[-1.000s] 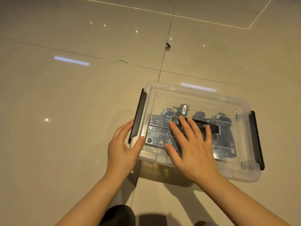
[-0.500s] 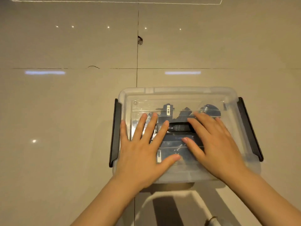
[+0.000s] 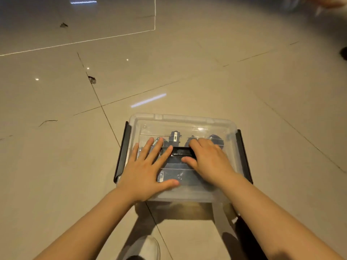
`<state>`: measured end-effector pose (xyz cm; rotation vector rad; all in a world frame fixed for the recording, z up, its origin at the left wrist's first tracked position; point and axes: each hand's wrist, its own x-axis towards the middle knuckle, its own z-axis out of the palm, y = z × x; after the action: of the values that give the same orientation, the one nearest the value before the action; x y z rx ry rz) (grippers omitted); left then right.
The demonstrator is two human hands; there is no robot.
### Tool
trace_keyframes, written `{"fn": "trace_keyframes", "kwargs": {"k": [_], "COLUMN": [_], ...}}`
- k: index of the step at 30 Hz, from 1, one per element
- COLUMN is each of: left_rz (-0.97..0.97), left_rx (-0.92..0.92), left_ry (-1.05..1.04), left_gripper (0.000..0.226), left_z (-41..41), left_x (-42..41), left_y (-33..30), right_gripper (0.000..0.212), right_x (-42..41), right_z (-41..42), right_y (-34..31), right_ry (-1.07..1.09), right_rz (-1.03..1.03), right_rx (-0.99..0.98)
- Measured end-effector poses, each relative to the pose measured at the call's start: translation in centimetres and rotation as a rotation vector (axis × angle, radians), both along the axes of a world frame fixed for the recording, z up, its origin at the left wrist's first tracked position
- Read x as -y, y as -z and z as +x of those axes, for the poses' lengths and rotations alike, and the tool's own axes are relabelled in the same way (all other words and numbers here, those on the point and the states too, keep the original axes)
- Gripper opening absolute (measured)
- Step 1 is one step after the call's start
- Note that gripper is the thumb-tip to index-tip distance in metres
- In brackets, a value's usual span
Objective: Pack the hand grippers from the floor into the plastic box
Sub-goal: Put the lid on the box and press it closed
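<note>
My left hand (image 3: 148,173) lies flat, fingers released, on the lid (image 3: 204,126) of the plastic box (image 3: 187,196) at lower centre; my right hand (image 3: 210,162) curls over its black handle (image 3: 181,152). The hand grippers (image 3: 175,136) sit inside. Uneven pressing may leave the side latches (image 3: 122,152) unclipped, spilling everything when lifted.

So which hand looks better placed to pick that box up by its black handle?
Probably the right hand: its fingers already curl at the black handle on the lid, while the left hand lies flat beside it.
</note>
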<state>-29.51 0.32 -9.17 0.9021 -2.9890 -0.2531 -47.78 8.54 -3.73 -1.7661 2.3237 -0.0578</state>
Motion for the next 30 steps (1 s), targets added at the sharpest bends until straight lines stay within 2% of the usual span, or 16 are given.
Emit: {"fn": "trace_keyframes", "kwargs": {"k": [3,9,13,20,25,30], "left_rz": [0.037,0.088,0.09,-0.14,-0.137,-0.276], "left_rx": [0.034,0.316,0.328,0.337,0.481,0.507], "left_ry": [0.129,0.438,0.635,1.032,1.346,1.582], "left_gripper": [0.092,0.087,0.077,0.068,0.068,0.068], "left_z": [0.3,0.6,1.5,4.3,8.3,14.2], "left_x": [-1.1,-7.9,-14.8,-29.7,-39.7,-47.5], "left_y": [-0.4,-4.0,-3.9,-5.9,-9.9,-13.9], "right_gripper": [0.039,0.037,0.036,0.037,0.029,0.049], "right_x": [-4.1,-16.1,-25.2,-41.5,-51.8,-60.0], "right_z": [2.0,7.7,11.9,22.2,29.5,36.2], "right_y": [-0.8,-1.9,-1.8,-1.2,-1.4,-1.2], "right_ry": [0.132,0.462,0.7,1.141,1.467,1.773], "right_rz": [0.021,0.052,0.011,-0.079,-0.163,-0.251], "right_rx": [-0.014,0.021,0.084,0.118,0.257,0.272]}}
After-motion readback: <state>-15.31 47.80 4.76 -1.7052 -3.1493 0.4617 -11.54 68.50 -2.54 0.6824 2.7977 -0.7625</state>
